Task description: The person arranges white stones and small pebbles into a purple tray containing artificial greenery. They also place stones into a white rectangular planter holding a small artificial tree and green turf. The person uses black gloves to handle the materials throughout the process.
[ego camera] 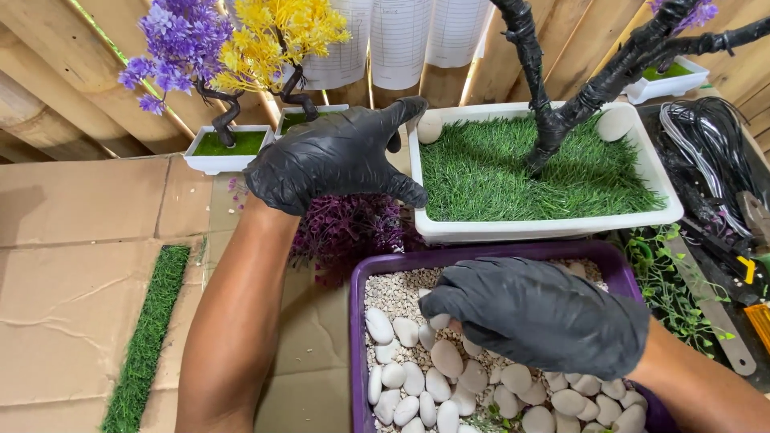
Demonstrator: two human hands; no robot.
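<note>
1. Two smooth white pebbles already lie on the grass of the long white rectangular planter (553, 228) with artificial turf: one at its far left corner (430, 127), one at its far right (616, 123). Most of the turf is bare; by my judgement the placing has only begun.
2. Left hand in a black glove (337, 156) hovers at the planter's left end, fingers spread, holding nothing.
3. Right hand in a black glove (539, 314) is curled down into the purple plastic tray (361, 337) of white pebbles (417, 385) and fine gravel; whether it has pinched a pebble, I cannot tell.
4. Black wrapped trunk (545, 120) rises from the turf, no foliage seen.
5. Further out: a small purple-flowered tree (180, 40) and a yellow one (269, 36) in white pots; a loose turf strip (148, 337) on cardboard.
6. White printed sheets (397, 40) hang on the wooden wall behind.
</note>
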